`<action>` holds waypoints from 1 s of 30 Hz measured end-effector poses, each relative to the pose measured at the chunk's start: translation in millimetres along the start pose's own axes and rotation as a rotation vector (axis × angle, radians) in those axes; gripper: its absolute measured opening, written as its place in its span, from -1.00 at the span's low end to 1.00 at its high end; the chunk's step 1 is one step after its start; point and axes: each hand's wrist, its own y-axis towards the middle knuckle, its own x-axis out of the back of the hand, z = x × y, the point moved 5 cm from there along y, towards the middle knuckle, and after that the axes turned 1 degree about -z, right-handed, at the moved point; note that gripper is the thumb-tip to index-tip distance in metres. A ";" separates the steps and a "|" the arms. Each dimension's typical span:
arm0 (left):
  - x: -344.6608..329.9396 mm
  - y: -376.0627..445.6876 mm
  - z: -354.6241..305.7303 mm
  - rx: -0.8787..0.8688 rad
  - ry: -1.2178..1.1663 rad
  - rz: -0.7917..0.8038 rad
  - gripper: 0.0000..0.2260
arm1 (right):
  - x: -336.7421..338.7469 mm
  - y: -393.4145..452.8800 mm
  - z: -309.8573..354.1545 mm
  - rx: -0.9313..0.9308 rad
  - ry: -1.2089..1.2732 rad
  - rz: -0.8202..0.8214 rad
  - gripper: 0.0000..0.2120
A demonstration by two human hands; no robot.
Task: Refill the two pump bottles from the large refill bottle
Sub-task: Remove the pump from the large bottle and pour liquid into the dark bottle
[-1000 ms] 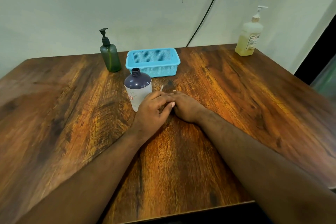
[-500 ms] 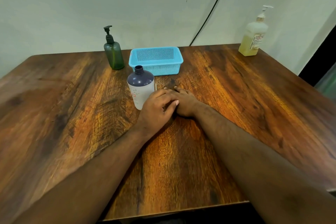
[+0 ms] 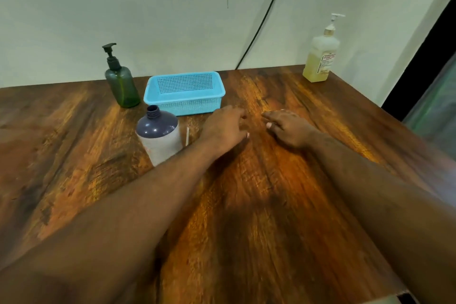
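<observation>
Nearest to the person, the left hand (image 3: 225,127) and the right hand (image 3: 287,127) are low over the table (image 3: 259,205), a little apart from each other, both empty with the fingers loosely spread and gripping nothing; I cannot tell if they touch the wood. Just left of the left hand stands the bottle (image 3: 159,134) with a dark shoulder and a pale body, upright, its threaded neck open and without cap. A thin white stick (image 3: 187,136) lies between this bottle and the hand. The bottle looks like stiff, smooth plastic, probably light if little is inside, so I would hold it around the pale body, firmly, because the open neck can spill when it tilts. Farther, the blue basket (image 3: 185,92) stands beyond the left hand, and the green pump bottle (image 3: 122,86) is just left of it, well apart from both hands. At the far right corner stands the large bottle (image 3: 320,58) with yellowish liquid and a white pump; it seems heavier and is best taken around the body, not by the pump.
</observation>
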 end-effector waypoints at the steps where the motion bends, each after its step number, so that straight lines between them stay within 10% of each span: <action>1: -7.0 16.6 -4.6 0.015 0.010 0.056 -0.47 | 6.6 0.7 -11.1 -0.014 0.003 -0.008 -0.56; 8: -47.2 108.9 -52.8 -0.015 0.068 0.605 -0.06 | 47.2 21.0 -81.8 -0.078 0.037 -0.042 -0.49; 23: -89.3 202.3 -89.2 -0.124 0.286 0.727 -0.10 | 100.4 97.0 -200.7 -0.432 0.333 -0.598 -0.50; 30: -90.8 209.5 -84.9 -0.101 0.250 0.692 -0.11 | 97.3 132.2 -227.0 -0.465 0.752 -0.761 0.04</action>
